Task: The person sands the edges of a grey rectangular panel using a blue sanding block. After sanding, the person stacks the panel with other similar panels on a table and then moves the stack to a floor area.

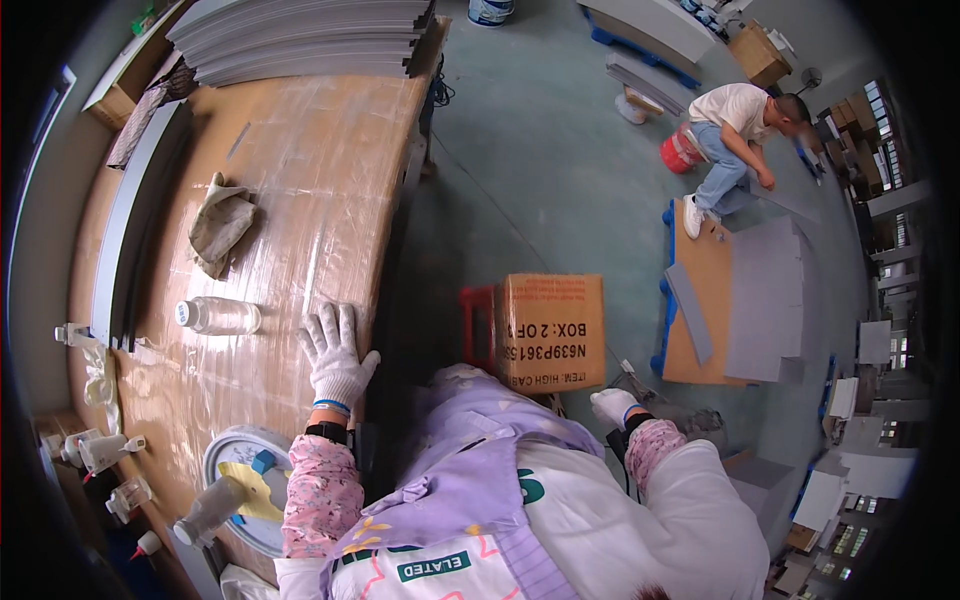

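1. Left hand, in a white glove, lies open on the plastic-covered table, near its right edge, fingers spread and nothing gripped.
2. Right hand, also gloved in white, is off the table, just beside the lower right corner of a cardboard box. Its fingers look curled, but I cannot tell whether they hold anything.
3. As for progress, no piece is visibly being worked by the left hand; I judge this a pause in handling. Grey panels are stacked at the far end of the table, and one long grey piece lies apart along the left side. How many pieces are finished or left cannot be told.
4. Nearest the left hand, on its left, is a clear bottle, untouched, its cap pointing left; whether it stands or lies is unclear. Beyond it lies a crumpled cloth. Another bottle is on a round lid beside the left forearm.
5. The left arm, in a pink patterned sleeve, reaches almost straight forward from the lower edge, palm apparently down.
6. The right arm is bent at the person's side; its pink cuff leads forward and inward to the wrist, which wears a dark band.
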Motion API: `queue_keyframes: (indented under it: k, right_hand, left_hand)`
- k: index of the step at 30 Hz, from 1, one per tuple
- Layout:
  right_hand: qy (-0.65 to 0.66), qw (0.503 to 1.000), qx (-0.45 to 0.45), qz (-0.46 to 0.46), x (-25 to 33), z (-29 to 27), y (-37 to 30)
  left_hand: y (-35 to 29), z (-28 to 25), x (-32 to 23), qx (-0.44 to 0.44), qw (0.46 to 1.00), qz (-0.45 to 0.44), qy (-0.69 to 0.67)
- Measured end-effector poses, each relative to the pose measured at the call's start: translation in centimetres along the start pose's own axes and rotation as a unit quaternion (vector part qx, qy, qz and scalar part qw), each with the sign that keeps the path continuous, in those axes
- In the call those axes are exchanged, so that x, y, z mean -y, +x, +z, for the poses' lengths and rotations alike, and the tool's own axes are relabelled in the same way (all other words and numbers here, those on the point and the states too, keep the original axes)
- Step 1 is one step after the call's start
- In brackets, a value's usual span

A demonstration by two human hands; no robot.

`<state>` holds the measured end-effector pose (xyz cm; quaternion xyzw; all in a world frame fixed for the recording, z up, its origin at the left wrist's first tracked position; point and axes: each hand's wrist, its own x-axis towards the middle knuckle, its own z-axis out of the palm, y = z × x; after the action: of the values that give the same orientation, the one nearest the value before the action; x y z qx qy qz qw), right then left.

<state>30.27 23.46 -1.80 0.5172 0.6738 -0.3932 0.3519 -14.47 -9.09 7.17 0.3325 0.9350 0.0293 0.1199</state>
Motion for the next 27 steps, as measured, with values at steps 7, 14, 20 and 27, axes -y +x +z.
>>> queue_keyframes:
  k: [7, 14, 20, 27]
  right_hand:
    - [-0.058, 0.996, -0.025, -0.056, -5.2, 0.3, 0.7]
    - [0.093, 0.989, -0.025, 0.109, -1.1, -0.9, -2.5]
    - [0.032, 0.998, -0.013, 0.052, -5.3, -1.4, 0.5]
    - [0.313, 0.945, 0.04, 0.089, -1.0, -3.1, -5.1]
  left_hand:
    - [0.1, 0.0, -0.1, -0.018, 1.0, 0.014, -0.016]
    - [-0.4, -0.1, 0.4, -0.02, 1.0, 0.001, -0.01]
    - [-0.2, -0.1, 0.0, -0.032, 0.999, 0.013, -0.023]
    - [-0.6, 0.1, 0.4, -0.048, 0.998, 0.007, -0.032]
